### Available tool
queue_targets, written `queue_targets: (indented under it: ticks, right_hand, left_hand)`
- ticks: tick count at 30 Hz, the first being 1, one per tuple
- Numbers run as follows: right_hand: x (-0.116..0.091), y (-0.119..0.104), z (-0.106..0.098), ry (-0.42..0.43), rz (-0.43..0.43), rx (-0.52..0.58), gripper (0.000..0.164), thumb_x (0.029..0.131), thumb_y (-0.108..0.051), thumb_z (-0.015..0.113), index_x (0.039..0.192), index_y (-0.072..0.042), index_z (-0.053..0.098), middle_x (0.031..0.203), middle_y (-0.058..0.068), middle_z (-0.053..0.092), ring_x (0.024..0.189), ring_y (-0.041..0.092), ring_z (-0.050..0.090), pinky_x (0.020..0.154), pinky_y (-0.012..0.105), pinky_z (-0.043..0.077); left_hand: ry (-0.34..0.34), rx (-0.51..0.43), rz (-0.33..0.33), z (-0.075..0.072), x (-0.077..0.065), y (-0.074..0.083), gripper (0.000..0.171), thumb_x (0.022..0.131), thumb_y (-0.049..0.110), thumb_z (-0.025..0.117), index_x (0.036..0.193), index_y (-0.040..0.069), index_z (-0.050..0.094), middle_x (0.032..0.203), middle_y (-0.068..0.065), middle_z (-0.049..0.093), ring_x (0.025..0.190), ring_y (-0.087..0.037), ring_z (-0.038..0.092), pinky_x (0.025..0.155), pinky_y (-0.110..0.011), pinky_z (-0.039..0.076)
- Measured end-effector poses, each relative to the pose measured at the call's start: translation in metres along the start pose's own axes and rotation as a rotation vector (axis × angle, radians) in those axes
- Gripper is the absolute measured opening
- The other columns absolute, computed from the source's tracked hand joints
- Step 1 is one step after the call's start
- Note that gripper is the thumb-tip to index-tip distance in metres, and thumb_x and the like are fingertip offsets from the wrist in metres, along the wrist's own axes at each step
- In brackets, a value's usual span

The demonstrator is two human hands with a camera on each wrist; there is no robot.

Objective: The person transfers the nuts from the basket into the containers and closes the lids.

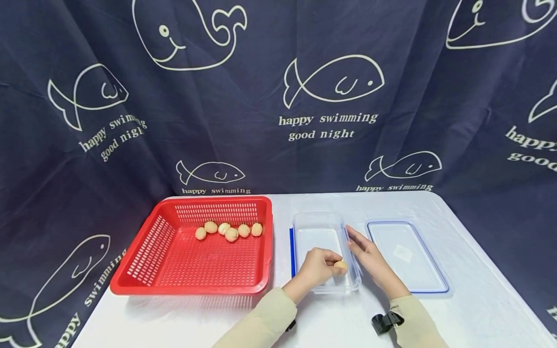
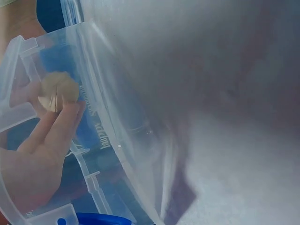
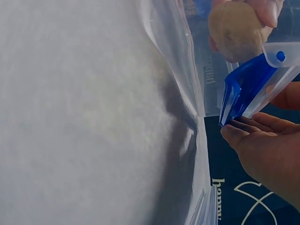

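My left hand (image 1: 319,266) pinches a small round tan mushroom-like piece (image 1: 341,267) between thumb and fingers, inside the clear plastic container (image 1: 319,216). Through the container's wall in the left wrist view, the piece (image 2: 60,91) appears pale, with a split line down it. At the container's right side, my right hand (image 1: 370,256) rests extended fingers along the wall. The right wrist view has these fingers touching a blue latch flap (image 3: 251,82), with the thumb apart from them. Several similar tan pieces (image 1: 231,235) lie in the red basket (image 1: 187,290).
The basket stands left of the container on a white tablecloth (image 1: 330,324). A clear lid with a blue seal (image 1: 404,273) lies flat at the right, close to my right hand. A blue flap (image 1: 292,251) hangs along the container's left side. Behind is a dark printed curtain (image 1: 261,106).
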State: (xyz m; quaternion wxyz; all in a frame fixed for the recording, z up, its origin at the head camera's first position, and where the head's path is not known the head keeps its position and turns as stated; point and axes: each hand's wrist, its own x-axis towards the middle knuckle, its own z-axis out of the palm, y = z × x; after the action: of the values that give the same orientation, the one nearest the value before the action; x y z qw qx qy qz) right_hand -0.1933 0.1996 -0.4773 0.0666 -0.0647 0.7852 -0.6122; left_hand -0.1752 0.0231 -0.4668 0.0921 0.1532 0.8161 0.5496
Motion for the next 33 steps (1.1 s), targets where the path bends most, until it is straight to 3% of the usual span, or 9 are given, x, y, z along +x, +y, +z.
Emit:
queue_targets:
  ticks: [8,16,24,33]
  right_hand:
    - [0.0,0.001,0.001,-0.001,0.001,0.005,0.053,0.103,-0.015,0.043,0.151,-0.001,0.024,0.154,0.023,0.023,0.142,0.038,0.019,0.115,0.049,0.015]
    - [-0.001,0.0,0.001,0.001,-0.02,0.002,0.053,0.103,-0.015,0.043,0.15,0.001,0.024,0.154,0.024,0.024,0.142,0.037,0.021,0.115,0.048,0.016]
    - [-0.001,0.001,0.0,0.004,-0.025,-0.012,0.055,0.103,-0.018,0.045,0.15,0.0,0.025,0.153,0.023,0.025,0.141,0.036,0.023,0.114,0.048,0.017]
    - [-0.001,0.002,0.0,0.005,-0.034,-0.001,0.054,0.103,-0.017,0.045,0.15,0.001,0.025,0.153,0.024,0.025,0.141,0.037,0.022,0.114,0.046,0.017]
  left_hand:
    - [-0.062,0.107,-0.036,0.0,0.0,0.0,0.021,0.073,0.007,0.083,0.09,-0.002,0.075,0.078,-0.004,0.073,0.064,-0.002,0.061,0.058,-0.016,0.05]
    - [-0.094,0.125,-0.058,-0.001,0.001,-0.001,0.022,0.073,0.008,0.083,0.091,-0.002,0.074,0.079,-0.003,0.072,0.065,-0.003,0.061,0.058,-0.016,0.051]
    - [-0.073,0.123,-0.054,0.0,0.002,0.0,0.02,0.076,0.006,0.08,0.093,-0.002,0.073,0.083,-0.005,0.073,0.072,-0.007,0.066,0.065,-0.017,0.052]
    - [-0.055,0.162,0.029,-0.007,0.001,0.013,0.028,0.077,0.006,0.08,0.101,-0.002,0.072,0.096,-0.009,0.073,0.085,-0.012,0.068,0.073,-0.015,0.052]
